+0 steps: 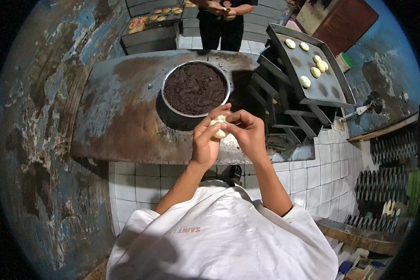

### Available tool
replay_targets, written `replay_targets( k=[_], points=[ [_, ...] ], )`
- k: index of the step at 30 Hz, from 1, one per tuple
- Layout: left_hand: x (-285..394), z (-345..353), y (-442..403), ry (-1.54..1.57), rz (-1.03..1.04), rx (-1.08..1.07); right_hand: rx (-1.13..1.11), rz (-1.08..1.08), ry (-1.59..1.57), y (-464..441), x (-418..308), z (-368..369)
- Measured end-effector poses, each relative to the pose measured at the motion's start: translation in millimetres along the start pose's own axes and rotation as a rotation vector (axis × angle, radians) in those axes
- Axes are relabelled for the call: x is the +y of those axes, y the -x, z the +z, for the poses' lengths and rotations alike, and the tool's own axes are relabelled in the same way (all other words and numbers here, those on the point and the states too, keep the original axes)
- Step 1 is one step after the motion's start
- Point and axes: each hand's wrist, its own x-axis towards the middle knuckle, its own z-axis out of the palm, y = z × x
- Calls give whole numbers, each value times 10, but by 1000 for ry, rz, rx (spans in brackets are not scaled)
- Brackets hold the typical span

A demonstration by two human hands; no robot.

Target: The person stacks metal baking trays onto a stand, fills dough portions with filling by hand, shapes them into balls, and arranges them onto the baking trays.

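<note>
A pale piece of dough (220, 132) is held between my two hands, just in front of a round metal bowl (163, 93). My left hand (207, 139) cups the dough from the left, fingers curled about it. From the right, my right hand (245, 132) pinches the dough's upper edge between thumb and fingertips. The bowl is filled with a dark brown, crumbly filling (196, 88). Whether any filling is inside the dough is hidden by my fingers.
Stacked metal trays (284, 100) stand at the table's right end; the top tray (329, 86) carries several dough balls (315, 72). A spoon (152, 84) lies on the worn table (121, 107). Across it stands another person (221, 23), hands together. Baked buns (165, 11) sit on trays behind.
</note>
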Motion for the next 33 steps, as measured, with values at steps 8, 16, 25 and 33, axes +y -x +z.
replay_targets(
  k=[8,16,25,33],
  points=[
    [-215,-172,135,104,-253,464,6,-246,488,221,162,62],
    [-435,165,34,24,-48,122,125,-19,-29,100,126,-238],
    [-904,638,-352,-116,-199,427,34,-271,268,118,118,-932],
    [-1349,1511,-609,-433,-15,137,79,-132,160,-175,-68,-2063]
  ],
)
